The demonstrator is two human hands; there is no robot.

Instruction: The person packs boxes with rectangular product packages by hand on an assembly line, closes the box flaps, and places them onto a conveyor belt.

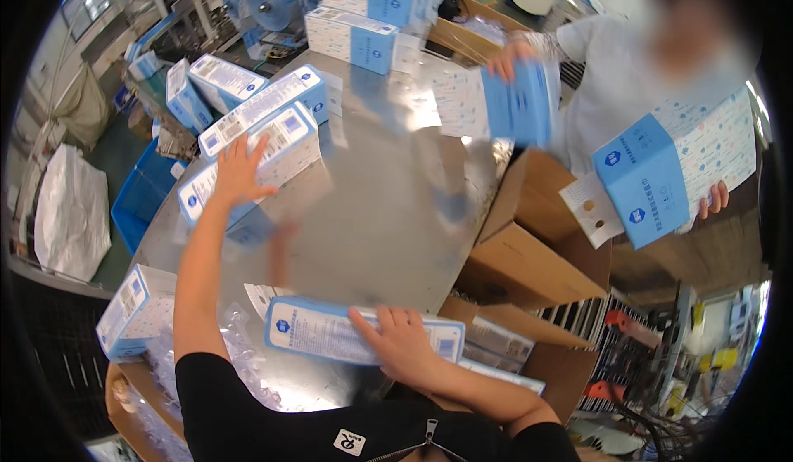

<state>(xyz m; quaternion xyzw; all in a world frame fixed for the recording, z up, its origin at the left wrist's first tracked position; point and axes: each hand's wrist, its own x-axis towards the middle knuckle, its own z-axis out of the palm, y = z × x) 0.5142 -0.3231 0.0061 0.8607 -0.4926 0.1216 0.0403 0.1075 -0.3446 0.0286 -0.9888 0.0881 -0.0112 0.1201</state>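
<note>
My left hand [239,173] lies with fingers spread on a white and blue carton [285,144] at the left of the metal table. A similar carton [264,108] lies directly beyond it. Close to my body, my right hand [401,342] grips a long white and blue carton [318,330] from above, thumb along its printed side. A pale flap [260,297] sticks up behind that carton's left end. Across the table at the right, a person's hand [512,57] holds a blue carton [524,103]. That person's other hand [714,200] holds another carton [644,173] with a hanging flap.
Stacked cartons [351,37] stand on the table's [372,189] far edge. Open cardboard boxes [529,255] are at the right, one partly filled with cartons. At lower left, a box [124,416] holds clear plastic pieces beside an upright carton [136,313]. A blue bin [140,198] stands beyond the left edge.
</note>
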